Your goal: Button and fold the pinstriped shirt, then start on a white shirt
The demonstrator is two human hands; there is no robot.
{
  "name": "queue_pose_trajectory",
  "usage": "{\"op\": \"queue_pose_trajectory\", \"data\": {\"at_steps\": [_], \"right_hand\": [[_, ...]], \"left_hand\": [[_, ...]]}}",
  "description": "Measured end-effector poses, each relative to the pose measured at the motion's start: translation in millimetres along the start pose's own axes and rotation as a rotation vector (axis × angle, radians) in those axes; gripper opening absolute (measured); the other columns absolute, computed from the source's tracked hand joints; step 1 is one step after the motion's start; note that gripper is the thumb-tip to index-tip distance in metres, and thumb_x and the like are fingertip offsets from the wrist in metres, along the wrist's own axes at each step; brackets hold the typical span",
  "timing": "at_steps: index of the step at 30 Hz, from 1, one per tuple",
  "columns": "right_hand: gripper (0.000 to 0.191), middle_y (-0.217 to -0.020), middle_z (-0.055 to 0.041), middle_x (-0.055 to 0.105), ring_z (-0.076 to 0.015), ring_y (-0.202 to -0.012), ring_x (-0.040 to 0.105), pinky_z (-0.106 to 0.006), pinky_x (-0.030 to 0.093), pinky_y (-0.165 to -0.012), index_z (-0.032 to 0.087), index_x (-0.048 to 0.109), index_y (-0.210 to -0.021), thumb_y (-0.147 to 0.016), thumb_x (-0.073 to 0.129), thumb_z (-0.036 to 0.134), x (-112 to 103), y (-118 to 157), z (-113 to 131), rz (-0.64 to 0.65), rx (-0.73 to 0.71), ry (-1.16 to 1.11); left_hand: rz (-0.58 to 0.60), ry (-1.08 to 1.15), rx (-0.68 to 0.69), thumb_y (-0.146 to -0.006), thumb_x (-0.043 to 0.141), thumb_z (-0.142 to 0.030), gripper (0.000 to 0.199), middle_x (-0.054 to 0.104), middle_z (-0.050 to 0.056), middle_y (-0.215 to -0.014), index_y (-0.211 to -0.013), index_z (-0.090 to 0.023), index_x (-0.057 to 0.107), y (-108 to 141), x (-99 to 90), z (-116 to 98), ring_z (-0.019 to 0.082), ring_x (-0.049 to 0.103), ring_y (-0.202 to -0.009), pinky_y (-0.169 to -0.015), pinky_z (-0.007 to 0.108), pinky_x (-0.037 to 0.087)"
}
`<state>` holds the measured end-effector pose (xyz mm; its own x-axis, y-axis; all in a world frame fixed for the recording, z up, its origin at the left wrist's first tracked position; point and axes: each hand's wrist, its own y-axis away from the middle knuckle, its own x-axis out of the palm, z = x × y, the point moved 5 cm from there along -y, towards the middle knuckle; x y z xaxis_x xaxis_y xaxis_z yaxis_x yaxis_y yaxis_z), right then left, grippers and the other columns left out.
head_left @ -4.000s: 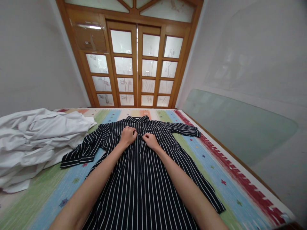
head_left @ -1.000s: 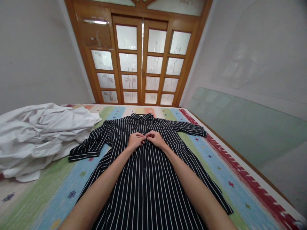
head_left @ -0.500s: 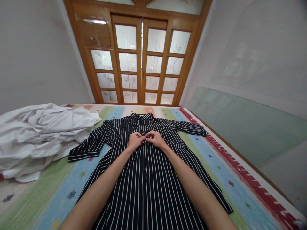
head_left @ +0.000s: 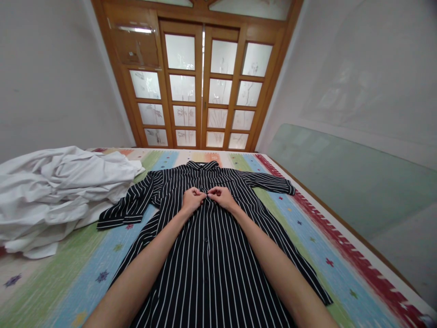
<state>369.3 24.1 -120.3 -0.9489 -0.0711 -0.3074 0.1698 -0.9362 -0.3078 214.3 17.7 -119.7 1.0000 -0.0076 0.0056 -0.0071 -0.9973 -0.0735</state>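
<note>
A black shirt with white stripes (head_left: 211, 246) lies spread front side up, its collar at the far end and its sleeves out to both sides. At chest height, my left hand (head_left: 193, 199) pinches the front placket from the left. My right hand (head_left: 220, 197) grips the same strip from the right, its fingertips almost touching those of the left. The button between the fingertips is too small to make out. Lower down the placket, a dark button (head_left: 205, 240) shows.
White crumpled cloth (head_left: 64, 187) is heaped at the left, close to one sleeve. Beneath everything is a colourful striped sheet (head_left: 82, 273). A pale green panel (head_left: 348, 177) leans along the right wall. Wooden glass-paned doors (head_left: 201, 86) stand beyond the far edge.
The fingertips of both hands have shifted very slightly at the placket. The shirt and the white cloth lie as before.
</note>
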Motion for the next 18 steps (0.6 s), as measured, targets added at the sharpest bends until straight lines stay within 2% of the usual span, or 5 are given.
{"op": "queue_pose_trajectory", "data": {"at_steps": [10,18], "right_hand": [[0.021,-0.07,-0.0029,0.069,-0.0109,-0.052,0.054,-0.023,0.043,-0.051,0.014,0.071,-0.08,-0.067,0.072,0.031,0.5,0.2,-2.4,-0.008,-0.001,-0.021],[0.014,-0.068,-0.0027,0.069,-0.0122,-0.056,0.056,-0.024,0.044,-0.055,0.015,0.072,-0.075,-0.072,0.07,0.029,-0.5,2.5,6.3,-0.021,-0.035,0.1]], "left_hand": [[-0.003,0.027,0.033,-0.057,0.07,-0.019,0.03,0.067,-0.001,-0.062,-0.062,-0.02,0.041,1.0,-1.2,0.3,0.007,0.05,-0.041,-0.04,0.017,0.035],[-0.004,0.038,0.046,-0.058,0.071,-0.024,0.032,0.067,0.0,-0.064,-0.063,-0.02,0.04,0.1,-0.7,0.6,0.007,0.05,-0.042,-0.039,0.017,0.035]]}}
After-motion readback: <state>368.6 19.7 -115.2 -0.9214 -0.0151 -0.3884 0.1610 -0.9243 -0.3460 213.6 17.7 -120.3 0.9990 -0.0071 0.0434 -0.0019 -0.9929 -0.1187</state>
